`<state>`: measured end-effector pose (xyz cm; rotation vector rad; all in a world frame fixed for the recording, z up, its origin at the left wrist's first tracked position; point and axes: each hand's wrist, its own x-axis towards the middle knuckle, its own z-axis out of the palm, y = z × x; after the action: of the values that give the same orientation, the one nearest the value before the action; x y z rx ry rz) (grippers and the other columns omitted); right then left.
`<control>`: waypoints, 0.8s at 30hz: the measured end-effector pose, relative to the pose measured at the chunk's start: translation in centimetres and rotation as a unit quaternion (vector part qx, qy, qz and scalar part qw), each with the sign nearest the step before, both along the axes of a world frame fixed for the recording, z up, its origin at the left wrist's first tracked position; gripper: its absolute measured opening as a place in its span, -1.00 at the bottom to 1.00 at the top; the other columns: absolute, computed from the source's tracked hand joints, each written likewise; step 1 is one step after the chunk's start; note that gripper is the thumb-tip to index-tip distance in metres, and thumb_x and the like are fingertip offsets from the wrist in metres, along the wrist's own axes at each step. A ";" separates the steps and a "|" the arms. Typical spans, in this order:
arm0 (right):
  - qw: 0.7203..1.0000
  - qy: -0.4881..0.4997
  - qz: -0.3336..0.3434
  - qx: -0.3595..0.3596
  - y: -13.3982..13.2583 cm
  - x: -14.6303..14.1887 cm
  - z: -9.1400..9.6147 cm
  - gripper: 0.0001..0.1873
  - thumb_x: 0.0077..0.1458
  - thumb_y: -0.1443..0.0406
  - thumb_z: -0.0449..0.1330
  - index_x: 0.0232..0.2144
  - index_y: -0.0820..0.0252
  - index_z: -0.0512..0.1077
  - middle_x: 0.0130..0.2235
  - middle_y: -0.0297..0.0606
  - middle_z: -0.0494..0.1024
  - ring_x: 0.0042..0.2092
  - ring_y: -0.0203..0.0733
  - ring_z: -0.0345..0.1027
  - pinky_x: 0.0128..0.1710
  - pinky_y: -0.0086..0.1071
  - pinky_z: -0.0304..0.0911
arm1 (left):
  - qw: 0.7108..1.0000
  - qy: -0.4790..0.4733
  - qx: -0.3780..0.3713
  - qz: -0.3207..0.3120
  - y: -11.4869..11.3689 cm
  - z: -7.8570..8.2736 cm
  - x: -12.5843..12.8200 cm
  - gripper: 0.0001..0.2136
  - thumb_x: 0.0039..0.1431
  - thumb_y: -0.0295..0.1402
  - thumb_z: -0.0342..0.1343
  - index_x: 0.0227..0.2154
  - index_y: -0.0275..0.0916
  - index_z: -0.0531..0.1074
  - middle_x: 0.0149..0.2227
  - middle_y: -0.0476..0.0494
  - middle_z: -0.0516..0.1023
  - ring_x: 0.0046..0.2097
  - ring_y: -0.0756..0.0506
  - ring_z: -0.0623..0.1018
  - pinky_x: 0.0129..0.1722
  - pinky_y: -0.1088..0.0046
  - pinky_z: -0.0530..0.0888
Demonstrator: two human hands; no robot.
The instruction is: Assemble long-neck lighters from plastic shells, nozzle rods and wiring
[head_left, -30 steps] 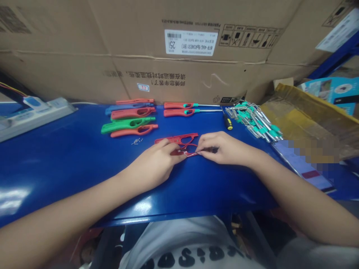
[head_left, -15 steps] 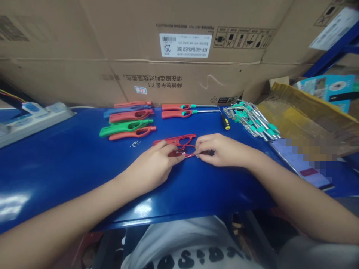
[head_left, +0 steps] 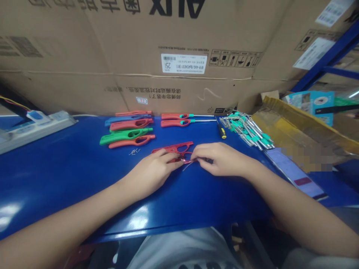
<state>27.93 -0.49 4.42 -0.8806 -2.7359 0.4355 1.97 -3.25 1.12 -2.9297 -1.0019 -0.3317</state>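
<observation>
On the near side, the glossy blue desk (head_left: 168, 211) is stretching between the person's body and a slim red plastic handle piece (head_left: 186, 161), the landmark here. This piece is lying roughly side to side, its long axis running from one hand to the other. The left hand (head_left: 155, 170) is covering its left end, thumb and fingers closing on it. The right hand (head_left: 218, 159) is meeting its right end, thumb and forefinger drawn together; they seem to be pinching a thin pale strand (head_left: 187, 166), which is slanting out toward the near side of the piece. Neither hand is nearer: both are touching it at opposite ends, and the fingers are hiding much of its outline.

Just beyond the piece, an open red plastic half-shell (head_left: 171, 149) is lying nearly parallel to it, tilting slightly away at its right end. To the left of the piece, small pale metal pins (head_left: 134, 151) are lying scattered. Farther off to its right, a black-and-yellow screwdriver (head_left: 222, 133) is lying. Beyond and left of the piece, red, orange, green and blue plastic handles (head_left: 123, 143) are lying in a row; beyond it, two red lighters with silver metal tubes (head_left: 171, 123) are pointing right.
</observation>
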 end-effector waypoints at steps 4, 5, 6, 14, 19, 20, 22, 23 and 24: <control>0.980 0.012 -0.186 0.064 1.9 1.5 0.3 -0.70 0.11 0.45 0.07 -0.26 0.11 0.57 -0.11 -0.27 0.63 -0.13 -0.11 0.50 -0.13 -0.30 0.30 | 1.000 -0.002 0.005 0.004 0.0 0.2 -0.1 -0.64 0.41 -0.42 -0.06 0.16 -0.10 0.45 0.17 -0.14 0.51 0.11 -0.24 0.51 0.04 0.14 0.54; 0.957 0.007 -0.280 0.072 2.7 2.2 0.3 -0.72 0.12 0.42 0.07 -0.29 0.12 0.58 -0.15 -0.24 0.64 -0.13 -0.08 0.50 -0.15 -0.29 0.31 | 1.000 -0.005 0.005 0.001 0.0 0.2 -0.1 -0.64 0.41 -0.42 -0.05 0.16 -0.10 0.46 0.17 -0.14 0.52 0.12 -0.24 0.51 0.05 0.15 0.54; 0.928 -0.011 -0.366 0.068 3.5 3.0 0.2 -0.73 0.15 0.39 0.06 -0.27 0.13 0.58 -0.16 -0.20 0.65 -0.13 -0.04 0.50 -0.17 -0.27 0.32 | 1.000 -0.006 0.004 -0.002 0.0 0.3 -0.2 -0.65 0.40 -0.42 -0.05 0.15 -0.11 0.47 0.17 -0.13 0.52 0.13 -0.23 0.51 0.06 0.16 0.54; 0.829 -0.179 -0.527 0.055 8.1 8.4 -1.4 -0.64 0.15 0.26 0.16 0.00 0.22 0.49 0.05 0.09 0.48 0.06 0.16 0.38 -0.03 -0.13 0.31 | 1.000 0.012 -0.011 -0.015 0.0 0.8 -0.3 -0.64 0.40 -0.44 -0.06 0.14 -0.14 0.48 0.16 -0.10 0.53 0.13 -0.22 0.54 0.07 0.20 0.55; 0.843 -0.173 -0.506 0.059 8.6 8.9 -2.2 -0.69 0.13 0.31 0.16 -0.07 0.19 0.54 0.01 0.02 0.48 0.01 0.02 0.40 0.00 -0.23 0.28 | 1.000 0.000 -0.024 -0.014 0.0 0.9 -0.4 -0.63 0.36 -0.48 -0.04 0.13 -0.14 0.49 0.12 -0.11 0.57 0.10 -0.18 0.56 0.04 0.27 0.56; 0.844 -0.174 -0.504 0.057 8.7 8.9 -2.2 -0.69 0.11 0.33 0.17 -0.09 0.20 0.55 0.01 0.01 0.49 0.00 0.01 0.41 -0.01 -0.25 0.28 | 0.999 -0.003 -0.031 -0.011 -0.1 0.9 -0.5 -0.62 0.34 -0.49 -0.03 0.14 -0.13 0.48 0.12 -0.11 0.57 0.09 -0.17 0.57 0.02 0.29 0.57; 0.848 -0.179 -0.496 0.051 8.8 9.0 -2.1 -0.69 0.06 0.38 0.18 -0.12 0.21 0.56 -0.01 -0.03 0.52 -0.02 -0.01 0.42 -0.02 -0.28 0.28 | 0.999 -0.006 -0.045 -0.007 -0.1 1.0 -0.5 -0.58 0.31 -0.51 -0.03 0.17 -0.10 0.45 0.13 -0.10 0.57 0.10 -0.15 0.56 -0.01 0.32 0.58; 0.852 -0.181 -0.490 0.046 8.8 9.1 -2.0 -0.68 0.03 0.41 0.19 -0.13 0.20 0.57 -0.02 -0.05 0.55 -0.02 -0.01 0.43 -0.03 -0.29 0.29 | 0.999 -0.007 -0.051 -0.007 -0.1 1.0 -0.5 -0.57 0.31 -0.52 -0.03 0.17 -0.09 0.44 0.13 -0.10 0.56 0.10 -0.15 0.55 -0.01 0.33 0.58; 0.855 -0.183 -0.483 0.041 8.8 9.2 -1.9 -0.66 0.00 0.43 0.19 -0.14 0.19 0.58 -0.04 -0.07 0.57 -0.03 -0.01 0.44 -0.04 -0.30 0.29 | 0.998 -0.010 -0.056 -0.006 -0.2 1.1 -0.6 -0.56 0.31 -0.52 -0.03 0.18 -0.09 0.44 0.13 -0.10 0.56 0.10 -0.14 0.55 -0.01 0.34 0.58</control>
<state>37.09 8.31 2.52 -2.2790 -2.1228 -0.0706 1.42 -3.42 2.18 -3.0400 -1.0385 -0.3166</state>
